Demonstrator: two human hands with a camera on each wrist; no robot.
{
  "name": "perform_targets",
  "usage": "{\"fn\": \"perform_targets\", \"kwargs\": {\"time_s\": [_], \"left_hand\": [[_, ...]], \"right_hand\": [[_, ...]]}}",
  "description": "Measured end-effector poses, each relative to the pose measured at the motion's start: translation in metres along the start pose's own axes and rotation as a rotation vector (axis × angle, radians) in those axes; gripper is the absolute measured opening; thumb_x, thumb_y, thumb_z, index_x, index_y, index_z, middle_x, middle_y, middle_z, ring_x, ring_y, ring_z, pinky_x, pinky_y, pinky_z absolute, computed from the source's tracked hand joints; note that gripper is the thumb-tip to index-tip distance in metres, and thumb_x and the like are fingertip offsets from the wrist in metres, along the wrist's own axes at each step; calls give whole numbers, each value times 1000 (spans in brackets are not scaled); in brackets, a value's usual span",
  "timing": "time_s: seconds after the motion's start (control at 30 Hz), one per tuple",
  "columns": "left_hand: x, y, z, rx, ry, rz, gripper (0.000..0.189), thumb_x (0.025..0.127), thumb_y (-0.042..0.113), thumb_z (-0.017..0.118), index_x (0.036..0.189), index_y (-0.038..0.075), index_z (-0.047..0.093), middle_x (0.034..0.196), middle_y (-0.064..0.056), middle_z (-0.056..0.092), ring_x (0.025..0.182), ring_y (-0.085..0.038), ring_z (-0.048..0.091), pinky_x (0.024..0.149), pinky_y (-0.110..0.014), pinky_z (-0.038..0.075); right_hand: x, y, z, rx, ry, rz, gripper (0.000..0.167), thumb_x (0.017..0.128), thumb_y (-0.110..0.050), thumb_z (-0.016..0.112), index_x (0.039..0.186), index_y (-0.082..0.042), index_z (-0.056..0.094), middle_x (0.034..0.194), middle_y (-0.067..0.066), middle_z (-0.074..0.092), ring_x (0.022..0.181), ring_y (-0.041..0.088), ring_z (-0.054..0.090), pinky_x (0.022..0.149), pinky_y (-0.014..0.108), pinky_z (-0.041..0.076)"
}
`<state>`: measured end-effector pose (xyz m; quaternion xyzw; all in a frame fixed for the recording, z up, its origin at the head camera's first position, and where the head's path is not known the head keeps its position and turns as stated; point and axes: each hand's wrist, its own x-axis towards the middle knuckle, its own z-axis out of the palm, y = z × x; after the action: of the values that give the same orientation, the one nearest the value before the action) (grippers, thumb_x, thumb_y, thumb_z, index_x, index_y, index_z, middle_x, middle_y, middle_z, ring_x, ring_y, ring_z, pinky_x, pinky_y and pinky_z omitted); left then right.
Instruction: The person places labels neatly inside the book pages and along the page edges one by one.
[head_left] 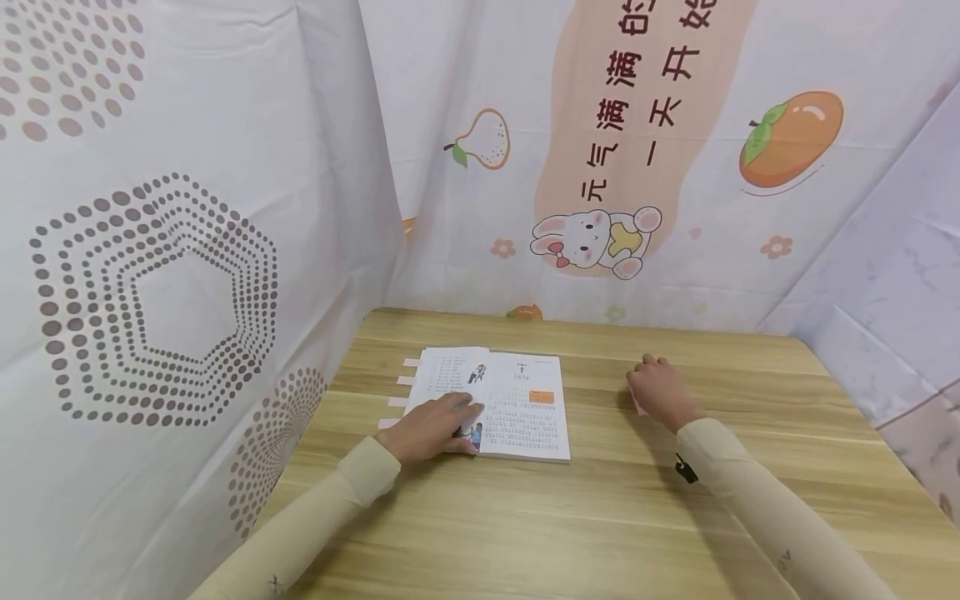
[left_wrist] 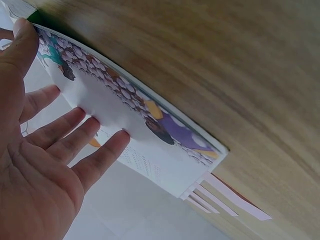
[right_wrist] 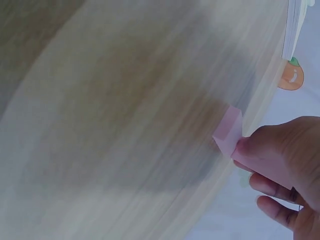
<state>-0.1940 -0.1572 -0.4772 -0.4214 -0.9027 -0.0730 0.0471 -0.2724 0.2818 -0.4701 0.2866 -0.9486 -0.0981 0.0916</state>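
An open book (head_left: 525, 417) lies on the table with printed text and small pictures on its pages. My left hand (head_left: 433, 429) rests on its left page, thumb near the bottom edge; the fingers (left_wrist: 107, 155) are spread and fairly straight on the paper in the left wrist view. Pale pink sticky tabs (left_wrist: 225, 192) stick out from the book's left side. To the right of the book, my right hand (head_left: 660, 392) pinches a pink sticky note (right_wrist: 229, 125) between thumb and fingers, close to the tabletop. Part of the note is hidden under the thumb.
The wood-grain table (head_left: 540, 533) reaches back to a printed curtain (head_left: 465, 233) with fruit and a rabbit. Another patterned curtain (head_left: 322, 250) hangs along the left side, and a pale one (head_left: 885, 283) along the right.
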Motion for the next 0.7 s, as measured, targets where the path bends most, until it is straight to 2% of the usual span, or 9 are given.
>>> {"fn": "perform_targets", "kwargs": {"time_s": [0.13, 0.3, 0.4, 0.5, 0.6, 0.7], "left_hand": [[0, 0, 1, 12, 5, 11, 71, 93, 53, 67, 144, 5, 53, 137, -19, 58, 123, -31, 59, 93, -42, 55], [0, 0, -1, 7, 1, 3, 70, 94, 53, 66, 144, 5, 53, 137, -19, 57, 123, -31, 59, 93, -42, 55], [0, 0, -1, -1, -4, -4, 70, 94, 52, 66, 144, 6, 53, 138, -19, 57, 124, -31, 58, 93, -43, 55], [0, 1, -1, -5, -3, -2, 70, 94, 52, 66, 144, 5, 53, 138, -19, 57, 123, -31, 58, 93, -43, 55], [0, 1, 0, -7, 5, 1, 69, 94, 51, 67, 144, 5, 54, 137, -18, 58, 122, -31, 59, 93, -43, 55], [0, 0, 0, -4, 10, 9, 68, 94, 51, 67, 143, 5, 54, 136, -18, 58, 122, -31, 59, 93, -42, 55]], "right_hand": [[0, 1, 0, -9, -6, -5, 18, 78, 8, 82, 81, -4, 69, 83, 10, 69, 85, 31, 58, 86, 51, 51], [1, 5, -1, -7, -1, -9, 22, 78, 7, 83, 77, -6, 66, 78, 7, 69, 80, 30, 59, 80, 50, 52], [3, 9, -1, 54, -5, 10, 15, 84, 4, 78, 79, -5, 67, 78, 8, 69, 78, 30, 59, 77, 50, 52], [4, 12, 0, 147, 8, 47, 3, 90, 0, 71, 87, -1, 72, 83, 10, 70, 80, 32, 62, 78, 51, 52], [4, 15, 0, 228, 25, 69, 6, 92, -1, 69, 91, 1, 74, 83, 12, 70, 81, 34, 62, 80, 55, 52], [3, 17, 2, 257, 30, 76, 6, 92, -2, 69, 93, 1, 75, 85, 12, 70, 82, 35, 63, 82, 57, 52]]}}
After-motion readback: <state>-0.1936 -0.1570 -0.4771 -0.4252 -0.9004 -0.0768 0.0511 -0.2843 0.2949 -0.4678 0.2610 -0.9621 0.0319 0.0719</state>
